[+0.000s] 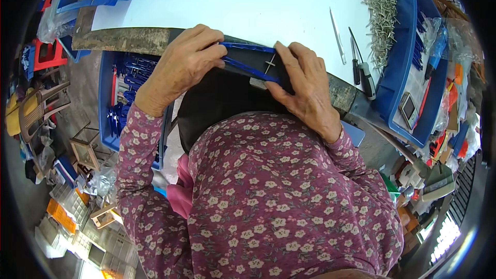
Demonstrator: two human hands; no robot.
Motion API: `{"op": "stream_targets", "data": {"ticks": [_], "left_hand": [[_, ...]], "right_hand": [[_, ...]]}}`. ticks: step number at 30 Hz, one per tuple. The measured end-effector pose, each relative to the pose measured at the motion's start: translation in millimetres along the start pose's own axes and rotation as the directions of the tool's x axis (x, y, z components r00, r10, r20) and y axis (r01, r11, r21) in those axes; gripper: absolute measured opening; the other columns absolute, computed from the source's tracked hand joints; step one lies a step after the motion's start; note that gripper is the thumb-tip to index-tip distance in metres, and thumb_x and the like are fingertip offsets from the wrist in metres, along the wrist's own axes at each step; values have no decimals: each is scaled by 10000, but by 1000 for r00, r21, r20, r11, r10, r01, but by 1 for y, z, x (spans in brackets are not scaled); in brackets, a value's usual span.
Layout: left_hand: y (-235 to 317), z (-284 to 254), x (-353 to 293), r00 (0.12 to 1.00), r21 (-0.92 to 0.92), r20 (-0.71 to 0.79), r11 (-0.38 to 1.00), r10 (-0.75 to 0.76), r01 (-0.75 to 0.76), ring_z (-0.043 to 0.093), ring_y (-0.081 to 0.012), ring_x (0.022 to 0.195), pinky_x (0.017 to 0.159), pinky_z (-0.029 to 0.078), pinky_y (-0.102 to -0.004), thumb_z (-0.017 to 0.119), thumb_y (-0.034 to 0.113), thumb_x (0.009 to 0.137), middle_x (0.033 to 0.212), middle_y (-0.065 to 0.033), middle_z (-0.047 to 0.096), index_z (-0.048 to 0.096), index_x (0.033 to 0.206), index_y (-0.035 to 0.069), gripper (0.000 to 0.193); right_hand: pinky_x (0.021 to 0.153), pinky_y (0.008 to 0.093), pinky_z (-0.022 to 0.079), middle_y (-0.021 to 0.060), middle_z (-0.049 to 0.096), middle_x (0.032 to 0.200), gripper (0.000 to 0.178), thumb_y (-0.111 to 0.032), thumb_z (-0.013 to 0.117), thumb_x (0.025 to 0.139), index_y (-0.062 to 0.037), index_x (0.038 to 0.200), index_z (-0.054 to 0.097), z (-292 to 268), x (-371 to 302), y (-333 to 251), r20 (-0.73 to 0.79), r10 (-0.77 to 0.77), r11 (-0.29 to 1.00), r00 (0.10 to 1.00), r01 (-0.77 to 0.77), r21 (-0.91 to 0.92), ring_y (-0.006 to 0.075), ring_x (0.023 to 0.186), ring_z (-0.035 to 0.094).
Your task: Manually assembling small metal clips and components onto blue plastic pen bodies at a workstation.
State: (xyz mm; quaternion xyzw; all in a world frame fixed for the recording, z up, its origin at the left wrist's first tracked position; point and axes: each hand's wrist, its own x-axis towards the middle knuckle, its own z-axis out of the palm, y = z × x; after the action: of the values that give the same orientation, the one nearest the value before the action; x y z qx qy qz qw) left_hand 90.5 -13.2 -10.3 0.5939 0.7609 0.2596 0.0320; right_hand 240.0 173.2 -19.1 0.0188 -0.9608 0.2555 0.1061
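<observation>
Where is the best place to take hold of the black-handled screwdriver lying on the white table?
By the thick black handle of the screwdriver, coming from above at the table's near edge. The handle end points toward the person and lies clear of the pile of metal pins; the shaft is thin and hard to pinch.

Both hands (243, 67) on blue plastic piece (248, 62)

White table (248, 0), cluttered grey floor (77, 103)

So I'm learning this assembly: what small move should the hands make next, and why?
Probably the right hand presses the small metal pin into the blue plastic piece, since it sits right there while the left hand steadies the other end.
</observation>
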Motion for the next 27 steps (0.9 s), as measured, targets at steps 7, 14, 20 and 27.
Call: {"op": "stream_targets", "data": {"ticks": [7, 14, 20, 27], "left_hand": [[-4, 11, 7, 978, 33, -32, 978, 205, -204, 499, -201, 815, 706, 447, -301, 667, 107, 654, 851, -52, 509, 528, 782, 31, 204], [-1, 3, 14, 952, -37, 159, 965, 261, -259, 504, -251, 927, 807, 451, -335, 679, 89, 656, 947, -89, 533, 563, 839, -4, 235], [-5, 11, 15, 959, -57, 45, 959, 279, -276, 489, -179, 873, 778, 441, -273, 648, 122, 691, 855, -49, 518, 569, 777, 18, 157], [-6, 25, 16, 953, -20, -18, 953, 303, -303, 485, -170, 859, 752, 448, -264, 639, 96, 692, 834, -39, 513, 559, 754, 30, 121]], "right_hand": [[868, 376, 357, 142, 468, 1124, 624, -165, 694, 665, -31, 1224, 453, -9, -14, -3, -20, 111, 994, 994, -111, -14, 302, 1009, 443], [874, 353, 374, 126, 463, 1105, 591, -143, 696, 648, -82, 1202, 501, -19, -17, 3, 39, 241, 963, 970, -244, 114, 264, 1014, 453], [872, 340, 388, 116, 453, 1109, 609, -146, 705, 645, -88, 1215, 498, -18, -16, 2, 55, 278, 947, 959, -284, 151, 249, 1020, 455], [866, 354, 405, 126, 451, 1133, 598, -167, 684, 680, -77, 1233, 475, -18, -23, 4, 54, 291, 947, 955, -296, 127, 270, 1044, 457]]}}
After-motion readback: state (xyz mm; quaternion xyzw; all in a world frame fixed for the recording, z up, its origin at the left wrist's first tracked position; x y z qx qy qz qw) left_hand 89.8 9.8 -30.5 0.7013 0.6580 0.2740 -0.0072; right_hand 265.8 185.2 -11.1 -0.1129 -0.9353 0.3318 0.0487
